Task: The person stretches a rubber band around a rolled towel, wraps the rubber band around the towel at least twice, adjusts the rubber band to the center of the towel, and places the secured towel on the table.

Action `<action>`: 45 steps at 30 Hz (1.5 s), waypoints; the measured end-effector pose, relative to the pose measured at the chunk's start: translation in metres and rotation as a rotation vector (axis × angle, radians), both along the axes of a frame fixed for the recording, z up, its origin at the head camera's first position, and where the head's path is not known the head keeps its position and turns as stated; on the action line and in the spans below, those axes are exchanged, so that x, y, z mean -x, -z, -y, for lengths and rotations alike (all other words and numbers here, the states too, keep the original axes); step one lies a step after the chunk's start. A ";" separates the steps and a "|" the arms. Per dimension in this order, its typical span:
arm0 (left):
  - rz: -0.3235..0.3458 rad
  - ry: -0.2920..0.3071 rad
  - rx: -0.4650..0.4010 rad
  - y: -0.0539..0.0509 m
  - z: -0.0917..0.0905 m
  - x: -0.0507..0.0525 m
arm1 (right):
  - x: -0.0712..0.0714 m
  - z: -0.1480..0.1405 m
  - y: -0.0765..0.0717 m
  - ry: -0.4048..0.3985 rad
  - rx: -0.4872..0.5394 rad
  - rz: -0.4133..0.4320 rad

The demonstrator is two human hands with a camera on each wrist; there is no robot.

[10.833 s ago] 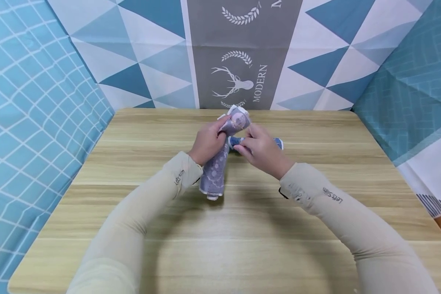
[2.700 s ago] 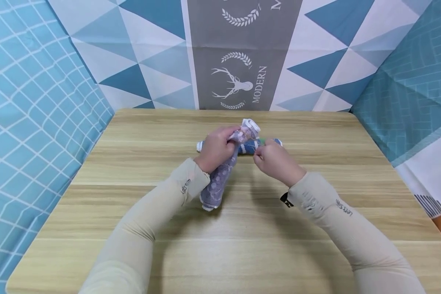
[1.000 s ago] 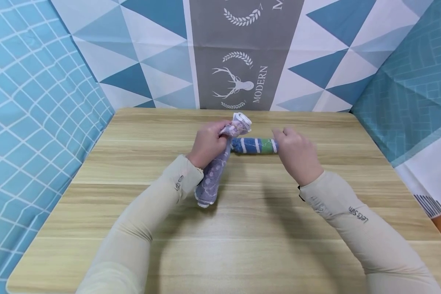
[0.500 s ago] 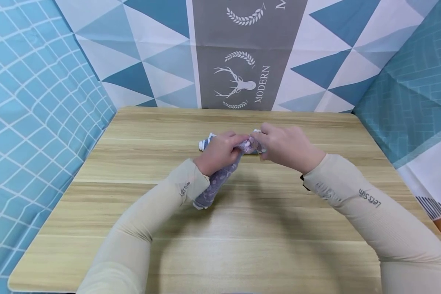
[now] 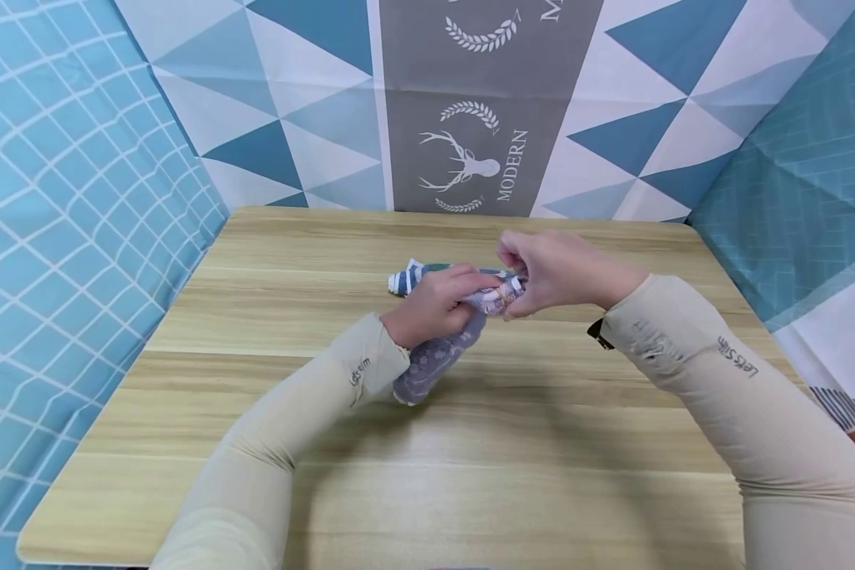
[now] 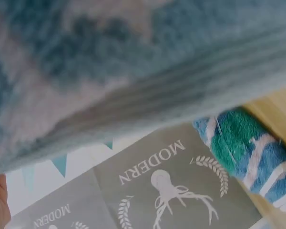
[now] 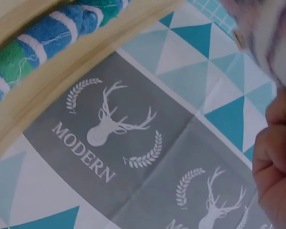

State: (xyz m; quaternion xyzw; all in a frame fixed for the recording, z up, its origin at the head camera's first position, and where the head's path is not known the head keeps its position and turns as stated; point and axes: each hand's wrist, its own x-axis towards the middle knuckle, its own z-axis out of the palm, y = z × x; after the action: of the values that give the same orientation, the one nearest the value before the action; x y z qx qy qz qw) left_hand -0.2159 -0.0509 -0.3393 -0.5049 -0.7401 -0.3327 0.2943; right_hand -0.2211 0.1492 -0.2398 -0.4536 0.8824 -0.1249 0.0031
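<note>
In the head view my left hand (image 5: pixel 438 309) grips a rolled purple towel (image 5: pixel 427 368) with a pale pattern near its upper end. A thin yellowish band (image 5: pixel 503 294) shows at that end, too small to name surely. My right hand (image 5: pixel 563 273) has its thumb and bent fingers on the same end, pinching it. Just behind lies a second rolled towel (image 5: pixel 415 277), blue, green and white striped, partly hidden by both hands. The held towel (image 6: pixel 133 62) fills the top of the left wrist view, blurred. Curled right-hand fingers (image 7: pixel 279 157) show in the right wrist view.
Both hands are over a wood-grain table (image 5: pixel 328 491). A patterned cloth backdrop (image 5: pixel 313 103) rises behind its far edge. Blue grid cloth (image 5: pixel 64 237) hangs at the left, and teal cloth (image 5: pixel 805 182) at the right.
The right hand has come from beside the striped towel's right end to the purple towel's top end. The purple towel has shifted right and its upper end now tips towards the right hand.
</note>
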 end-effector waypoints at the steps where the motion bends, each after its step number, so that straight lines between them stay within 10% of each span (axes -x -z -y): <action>1: 0.008 0.003 0.017 -0.001 0.000 -0.001 | -0.001 -0.002 -0.002 0.010 -0.022 0.003; 10: 0.049 -0.099 0.182 -0.002 0.003 -0.002 | -0.014 -0.009 -0.017 0.032 -0.315 -0.282; 16: 0.044 -0.096 0.168 -0.004 -0.001 -0.001 | -0.014 -0.008 -0.014 -0.062 -0.250 -0.373; 21: 0.009 0.005 -0.034 -0.006 -0.005 0.000 | -0.004 -0.010 -0.012 -0.072 -0.120 -0.114; 28: 0.052 0.018 -0.311 -0.007 -0.012 0.000 | 0.012 -0.016 0.014 0.061 0.419 0.492; 35: 0.133 -0.072 -0.370 0.006 -0.016 0.002 | 0.018 -0.008 0.053 0.274 0.696 0.533; 45: 0.271 -0.142 -0.408 0.016 -0.021 0.004 | 0.022 0.004 0.076 0.356 0.963 0.588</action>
State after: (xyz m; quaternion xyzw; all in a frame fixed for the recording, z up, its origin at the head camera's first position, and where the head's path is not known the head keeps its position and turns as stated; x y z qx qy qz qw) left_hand -0.2200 -0.0302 -0.3556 -0.3328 -0.7239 -0.5182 0.3109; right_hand -0.2432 0.1452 -0.3156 -0.1955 0.7509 -0.6304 0.0200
